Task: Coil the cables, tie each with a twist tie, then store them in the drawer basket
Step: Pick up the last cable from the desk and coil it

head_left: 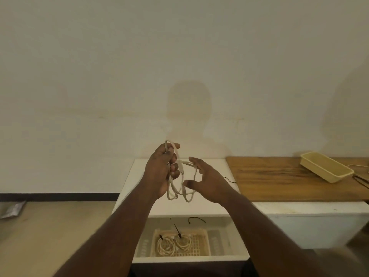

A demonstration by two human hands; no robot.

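Two coiled cables in basket, in drawer below cabinet top; tray on table right.

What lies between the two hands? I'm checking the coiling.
In the head view, loops of the white cable hang between the left hand and right hand.

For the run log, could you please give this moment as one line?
left hand: grips cable loops | right hand: open beside loops | basket: two tied coils | loose tie in drawer

The left hand hides part of the white cable; the frame's right edge crops a wire object.
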